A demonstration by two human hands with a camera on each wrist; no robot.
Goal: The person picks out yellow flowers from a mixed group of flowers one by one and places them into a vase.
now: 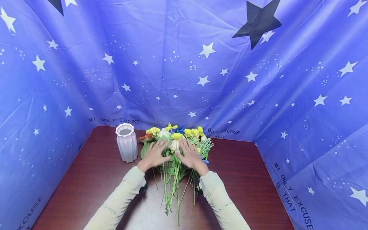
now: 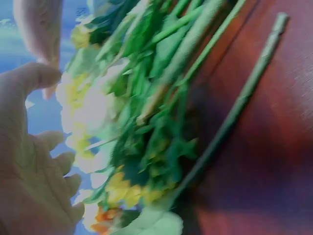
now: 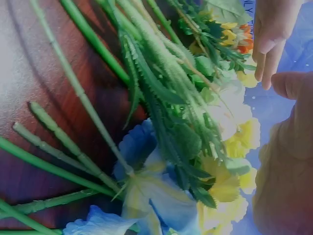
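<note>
A loose bunch of flowers lies on the table, with yellow blooms (image 1: 176, 136), a white bloom (image 1: 174, 145) and bare green stems (image 1: 172, 191) that point toward the person. Over the bunch's left part is the left hand (image 1: 155, 154), palm down with fingers extended. The right hand (image 1: 191, 156) is over its right part, fingers also straight. Neither hand grips anything; whether they touch the petals cannot be told. In the right wrist view, a blue flower (image 3: 161, 196) lies among the stems. An orange flower (image 2: 105, 218) shows low in the left wrist view.
A fluted white vase (image 1: 127, 147) stands upright left of the bunch, near the table's back edge. Dark reddish wood forms the tabletop (image 1: 241, 185). Blue curtains (image 1: 161, 70) with stars enclose the table at the back and both sides.
</note>
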